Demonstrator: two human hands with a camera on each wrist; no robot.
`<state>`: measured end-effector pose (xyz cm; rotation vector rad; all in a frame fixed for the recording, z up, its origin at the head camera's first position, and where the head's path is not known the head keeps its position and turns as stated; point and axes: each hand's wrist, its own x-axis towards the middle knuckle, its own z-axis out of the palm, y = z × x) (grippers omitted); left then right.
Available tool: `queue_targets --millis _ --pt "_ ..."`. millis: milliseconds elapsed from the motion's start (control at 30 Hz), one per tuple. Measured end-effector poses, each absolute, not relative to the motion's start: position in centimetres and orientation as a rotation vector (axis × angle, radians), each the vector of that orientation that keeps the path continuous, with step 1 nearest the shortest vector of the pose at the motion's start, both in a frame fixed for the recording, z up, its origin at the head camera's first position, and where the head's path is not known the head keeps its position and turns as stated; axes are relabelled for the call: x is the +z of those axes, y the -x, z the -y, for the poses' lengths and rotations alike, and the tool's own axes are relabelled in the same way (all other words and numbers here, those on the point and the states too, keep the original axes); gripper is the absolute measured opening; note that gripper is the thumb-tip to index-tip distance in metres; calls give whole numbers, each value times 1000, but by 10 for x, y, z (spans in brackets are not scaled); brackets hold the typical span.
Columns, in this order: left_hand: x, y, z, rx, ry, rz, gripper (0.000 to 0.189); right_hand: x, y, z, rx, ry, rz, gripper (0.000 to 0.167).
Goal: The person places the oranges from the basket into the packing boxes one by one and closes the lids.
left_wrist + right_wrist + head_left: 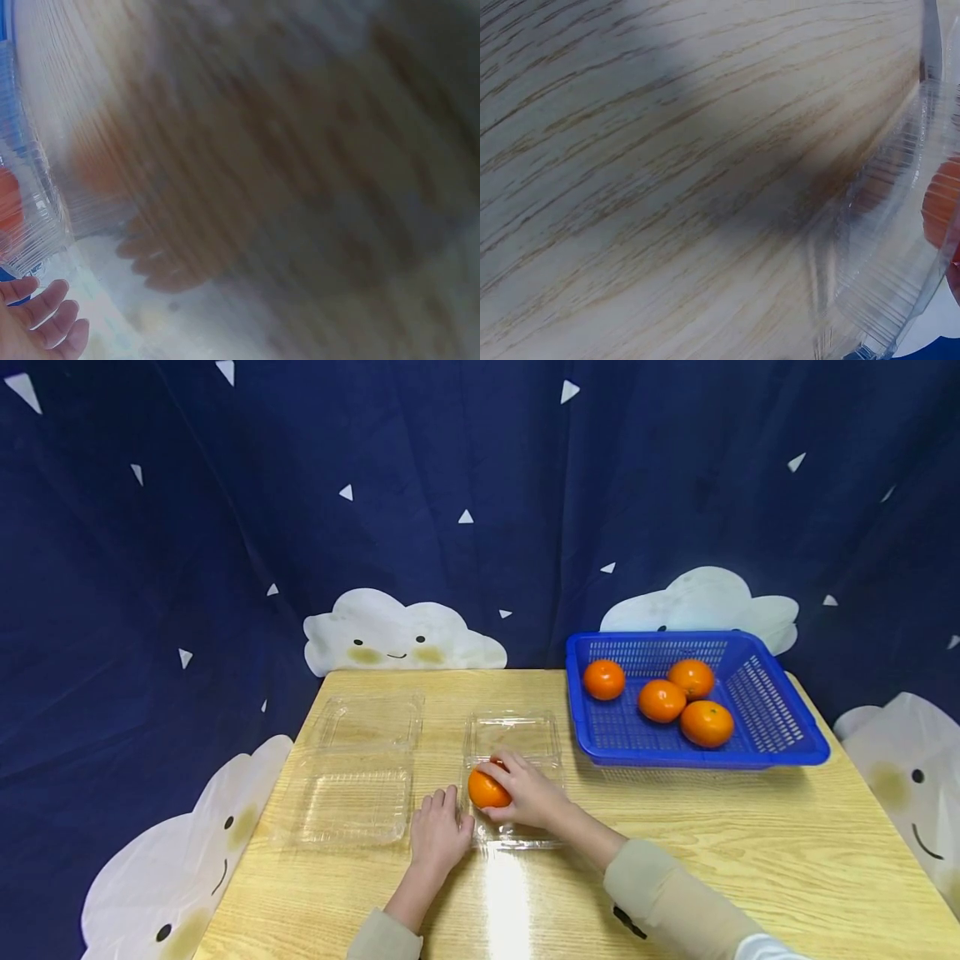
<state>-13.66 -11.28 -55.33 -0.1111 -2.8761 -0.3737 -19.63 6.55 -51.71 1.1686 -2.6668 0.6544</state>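
In the head view my right hand [534,795] grips an orange [486,790], fingers over its top and thumb on the near side. The fruit is within the outline of a clear plastic clamshell box [517,842] whose lid is laid back toward the far side. My left hand [438,833] lies by the left edge of that box, fingers extended and holding nothing. The left wrist view has its relaxed fingers [46,309] just below the box's ribbed wall [46,225]. Behind the clear wall [885,255] in the right wrist view, part of the orange [942,204] shows.
A second clear clamshell box [356,839], opened out, lies to the left on the wooden table [675,860]. At the back right stands a blue plastic basket [780,714] with several oranges [662,701] in it. A dark blue curtain [450,443] hangs behind the table.
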Motion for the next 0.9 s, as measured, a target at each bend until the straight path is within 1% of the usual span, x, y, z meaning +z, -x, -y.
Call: queue_targets --millis 200,500,900 --pt "-554 136 113 -363 111 2884 48 -522 196 -63 644 -1196 2659 59" --pt "-556 136 113 -366 118 2861 44 -529 196 -61 632 -1211 2668 61" --pt "-556 136 113 -377 120 2863 44 -530 194 -59 606 -1210 2682 61"
